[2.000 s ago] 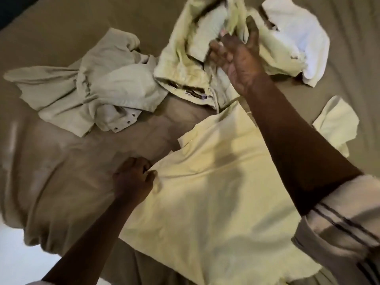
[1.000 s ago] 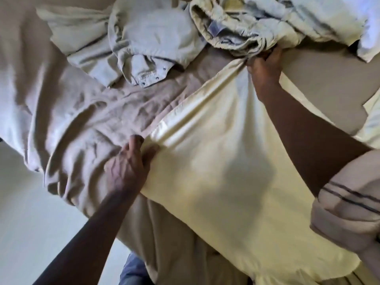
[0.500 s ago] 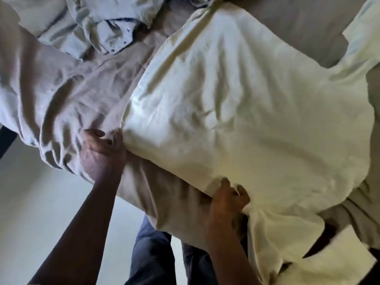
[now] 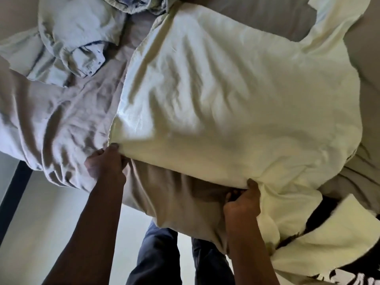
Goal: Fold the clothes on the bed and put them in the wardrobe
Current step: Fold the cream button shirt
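The right hand [image 4: 242,200] is no longer at the pile [image 4: 139,5] beyond the yellow cloth [image 4: 236,99], nor at the cloth's far end where it was a second ago. It now grips the cloth's near edge, fingers curled under the hem. The left hand [image 4: 104,163], earlier pressing on the cloth's left edge, now pinches its near-left corner. The cloth, narrow and taut a second ago, now lies broad and rumpled. Trouser legs [image 4: 158,254] now show below it.

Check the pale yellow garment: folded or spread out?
Spread out. The yellow garment lies open across the bed; left hand and right hand pinch its near edge.
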Demonstrator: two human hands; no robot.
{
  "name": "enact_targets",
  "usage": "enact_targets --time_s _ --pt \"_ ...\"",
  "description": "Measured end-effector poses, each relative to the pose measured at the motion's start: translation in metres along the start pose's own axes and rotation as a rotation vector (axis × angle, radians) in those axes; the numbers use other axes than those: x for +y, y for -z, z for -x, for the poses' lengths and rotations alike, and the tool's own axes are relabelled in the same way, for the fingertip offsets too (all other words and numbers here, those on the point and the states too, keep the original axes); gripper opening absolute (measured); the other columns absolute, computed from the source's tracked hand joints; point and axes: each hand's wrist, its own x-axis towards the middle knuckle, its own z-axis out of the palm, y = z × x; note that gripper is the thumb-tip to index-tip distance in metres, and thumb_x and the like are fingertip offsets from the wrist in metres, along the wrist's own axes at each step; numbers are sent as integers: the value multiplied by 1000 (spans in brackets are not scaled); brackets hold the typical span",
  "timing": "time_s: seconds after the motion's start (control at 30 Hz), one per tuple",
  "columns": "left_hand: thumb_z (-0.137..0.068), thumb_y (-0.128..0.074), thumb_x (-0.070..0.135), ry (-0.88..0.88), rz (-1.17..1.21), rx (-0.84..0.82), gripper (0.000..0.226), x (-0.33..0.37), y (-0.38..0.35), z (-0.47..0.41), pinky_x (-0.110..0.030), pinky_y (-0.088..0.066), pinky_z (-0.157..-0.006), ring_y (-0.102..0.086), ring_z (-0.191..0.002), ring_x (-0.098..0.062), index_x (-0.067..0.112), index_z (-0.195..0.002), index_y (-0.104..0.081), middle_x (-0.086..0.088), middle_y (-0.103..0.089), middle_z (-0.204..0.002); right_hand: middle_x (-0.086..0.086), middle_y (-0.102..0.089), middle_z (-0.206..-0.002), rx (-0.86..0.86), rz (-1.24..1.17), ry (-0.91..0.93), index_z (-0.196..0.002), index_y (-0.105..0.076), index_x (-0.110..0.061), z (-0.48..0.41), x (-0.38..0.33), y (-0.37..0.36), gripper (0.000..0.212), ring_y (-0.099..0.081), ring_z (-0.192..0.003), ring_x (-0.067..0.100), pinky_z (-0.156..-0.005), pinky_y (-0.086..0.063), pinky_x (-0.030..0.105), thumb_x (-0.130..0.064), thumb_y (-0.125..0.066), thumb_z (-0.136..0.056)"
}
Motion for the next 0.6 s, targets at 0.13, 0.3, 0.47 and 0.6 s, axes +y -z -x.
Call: enact_targets --time_s 0.13,0.3,0.47,0.6 --pt "-74 -76 3 -143 151 -22 18 33 -23 28 -34 -59 -53 -60 -47 -16 12 -69 -62 2 -62 -57 -1 -60 -71 17 -9 169 -90 -59 -20 13 -36 -23 19 -52 -49 13 -49 -42 25 -25 -78 -89" --pt "-74 -75 9 -186 139 -94 42 87 -100 18 -38 -63 -54 -64 -48 -19 -5 -113 -68 -18 -72 -83 2 -57 -62 -127 -5 392 -75 -52 -18 14 -77 -96 25 -49 -43 14 -47 -36 25 -18 -69 -94" --pt "-82 -75 19 -255 24 -358 32 105 -161 5 -32 -55 -60 -65 -60 -24 8 -106 -58 -12 -71 -81 5 -56 -69 -312 121 406 -85 -55 -12 1 -97 -158 22 -52 -54 19 -51 -39 27 -27 -60 -100" --pt "-89 -65 43 -639 -442 -52 41 88 -149 -1 -33 -45 -93 -63 -114 -26 20 -122 -62 -4 -69 -119 -5 -69 -88 -214 652 952 -100 -67 -24 -2 -58 -153 10 -67 -79 13 -78 -53 25 -29 -61 -95"
